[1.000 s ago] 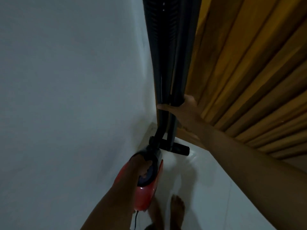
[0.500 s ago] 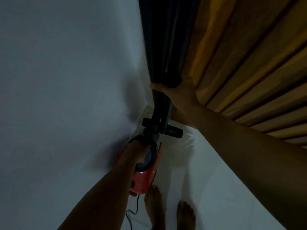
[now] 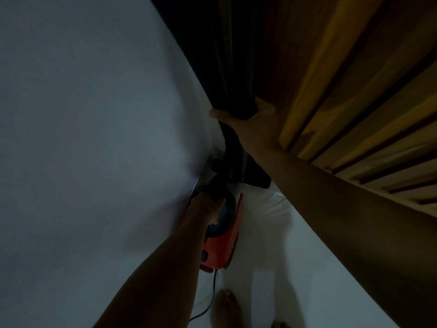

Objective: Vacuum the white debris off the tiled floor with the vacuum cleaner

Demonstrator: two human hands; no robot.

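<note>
Left hand (image 3: 206,209) is gripping the vacuum (image 3: 222,245) handle, fingers curled round it. Red body is trailing below the grip, black nozzle (image 3: 256,177) sitting just beyond it on the floor (image 3: 272,233) by the wall (image 3: 94,114). Right hand (image 3: 248,125) is clasping a dark panel (image 3: 227,74) above the nozzle, thumb hooked round its edge. Debris: too dim to tell

We are looking down into the corner of a room in a home. A plain white wall (image 3: 82,114) is meeting a pale floor (image 3: 319,268). Long mustard curtains (image 3: 343,91) are hanging in deep folds along the floor's right edge, and a dark drape (image 3: 212,55) is hanging beside them at the corner. Bare feet (image 3: 228,306) are standing on the floor. A small red corded vacuum cleaner (image 3: 220,249), a household machine, is being held low near the corner.
</note>
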